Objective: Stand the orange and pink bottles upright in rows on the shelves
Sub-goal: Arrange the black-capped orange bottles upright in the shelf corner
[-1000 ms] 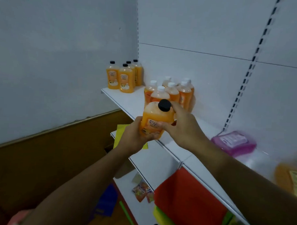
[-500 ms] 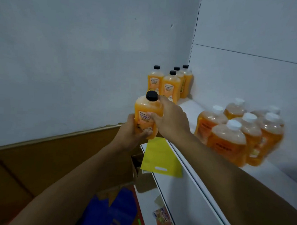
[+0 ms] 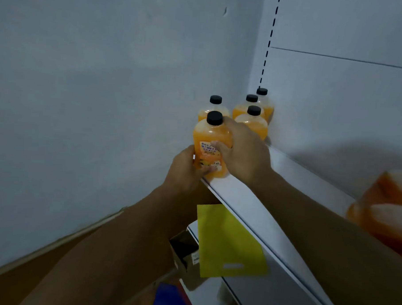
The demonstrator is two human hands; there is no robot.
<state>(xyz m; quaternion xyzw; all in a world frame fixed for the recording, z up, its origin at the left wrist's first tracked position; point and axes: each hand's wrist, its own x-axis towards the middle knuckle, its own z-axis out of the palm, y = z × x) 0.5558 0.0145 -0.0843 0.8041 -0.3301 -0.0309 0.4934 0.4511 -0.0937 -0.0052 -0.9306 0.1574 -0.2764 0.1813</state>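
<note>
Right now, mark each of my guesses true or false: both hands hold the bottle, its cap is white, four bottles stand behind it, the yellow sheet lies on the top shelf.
1. Both the left hand and right hand hold the orange bottle. True.
2. Its cap is white. False: black.
3. Four black-capped bottles stand behind it. True.
4. The yellow sheet lies on the top shelf. False: it lies below that shelf.
</note>
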